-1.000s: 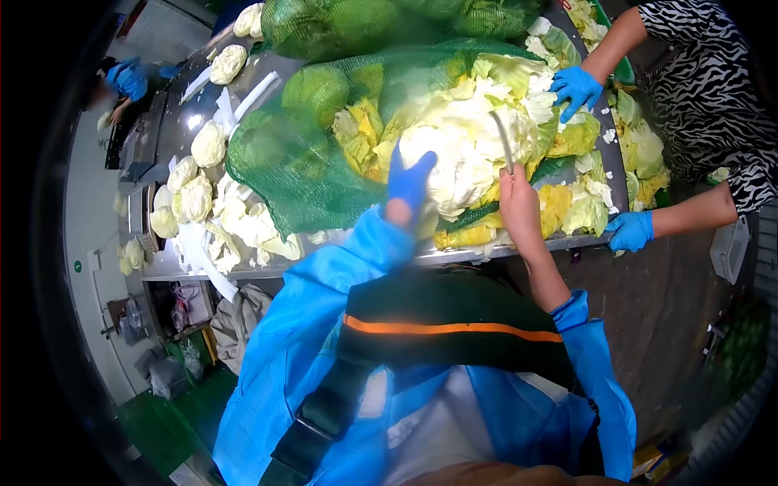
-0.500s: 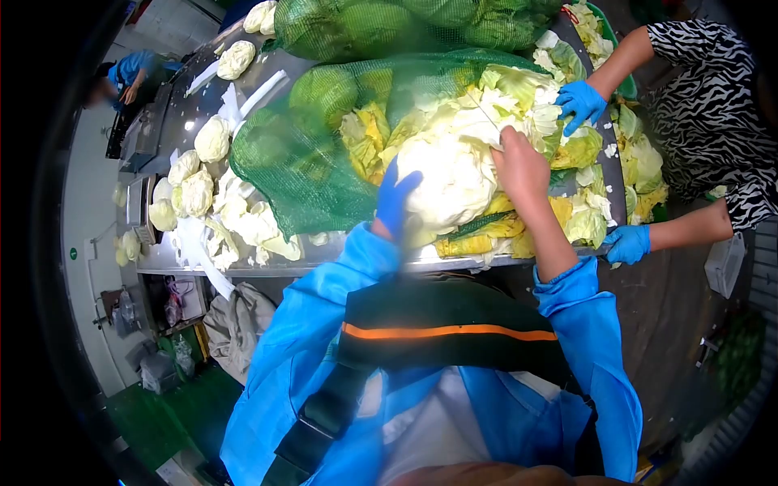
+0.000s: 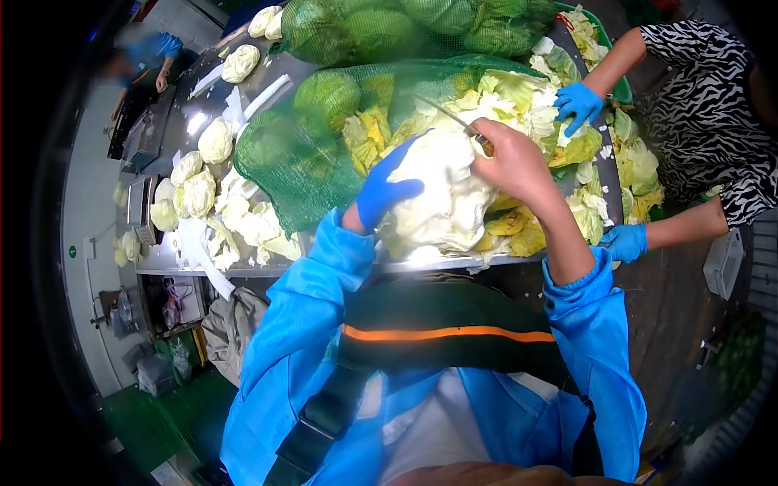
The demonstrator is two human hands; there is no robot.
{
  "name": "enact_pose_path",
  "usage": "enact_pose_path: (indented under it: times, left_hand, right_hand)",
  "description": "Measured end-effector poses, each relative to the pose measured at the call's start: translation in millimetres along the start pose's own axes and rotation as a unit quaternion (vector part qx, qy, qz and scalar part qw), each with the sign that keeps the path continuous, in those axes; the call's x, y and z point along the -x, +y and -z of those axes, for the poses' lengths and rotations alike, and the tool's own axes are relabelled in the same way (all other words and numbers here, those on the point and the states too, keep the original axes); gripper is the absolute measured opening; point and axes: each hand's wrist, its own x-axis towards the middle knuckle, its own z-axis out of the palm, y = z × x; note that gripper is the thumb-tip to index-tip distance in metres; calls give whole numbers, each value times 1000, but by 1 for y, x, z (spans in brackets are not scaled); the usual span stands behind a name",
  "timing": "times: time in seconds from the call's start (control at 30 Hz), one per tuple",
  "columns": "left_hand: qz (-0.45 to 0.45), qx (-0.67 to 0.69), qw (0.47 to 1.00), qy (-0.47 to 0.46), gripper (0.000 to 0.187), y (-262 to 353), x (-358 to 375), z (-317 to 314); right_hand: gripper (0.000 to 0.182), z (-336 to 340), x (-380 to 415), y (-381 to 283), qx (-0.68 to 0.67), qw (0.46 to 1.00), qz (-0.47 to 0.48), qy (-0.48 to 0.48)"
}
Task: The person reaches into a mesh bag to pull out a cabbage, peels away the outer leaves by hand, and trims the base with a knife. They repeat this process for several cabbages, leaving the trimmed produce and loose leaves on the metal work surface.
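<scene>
A large pale cabbage (image 3: pixel 444 198) stands at the near edge of the metal table. My left hand (image 3: pixel 387 185), in a blue glove, grips its left side with the thumb lying across the front. In my bare right hand (image 3: pixel 510 162) is a knife (image 3: pixel 450 116), its thin blade pointing up and left above the cabbage's top. The fingers of that hand are closed round the handle, close against the cabbage's upper right. Loose yellow-green leaves (image 3: pixel 519 231) lie beside and behind the cabbage. A green mesh sack (image 3: pixel 296 174) with cabbages in it spreads to the left.
Another filled mesh sack (image 3: pixel 381 32) lies at the back. Several trimmed cabbages (image 3: pixel 198 193) and white scraps (image 3: pixel 259 227) sit at left. On the right, a co-worker's gloved hands (image 3: pixel 579 105) rest by leaves and the table edge. A second person (image 3: pixel 150 61) is far left.
My left hand has shifted left and higher round the cabbage, which has turned. My right hand has risen slightly, and the knife blade now points up-left, clear of the leaves.
</scene>
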Motion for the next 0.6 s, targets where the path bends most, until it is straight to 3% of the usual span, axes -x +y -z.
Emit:
enact_pose_path:
  times: [0.07,0.1,0.2,0.23,0.33,0.43,0.6]
  left_hand:
    - [3,-51,998,-30,77,9,4,0]
    - [4,-78,996,-44,77,12,7,0]
    - [-3,-12,999,-41,75,9,15,2]
    - [-4,42,999,-14,75,2,14,5]
    - [-2,155,987,43,74,-18,15,15]
    - [1,176,983,48,73,-18,7,14]
    - [29,233,970,59,72,-16,8,4]
  right_hand:
    - [32,2,-11,5,1,998,-57,-39]
    - [25,-11,-13,23,54,998,-32,1]
    - [25,-42,-6,75,19,992,-124,31]
    - [32,-57,-1,100,-69,992,-91,60]
    - [44,-12,12,30,-326,906,-260,-79]
    - [50,-26,21,25,-306,946,-84,-68]
    - [45,-10,21,19,-405,887,-181,-127]
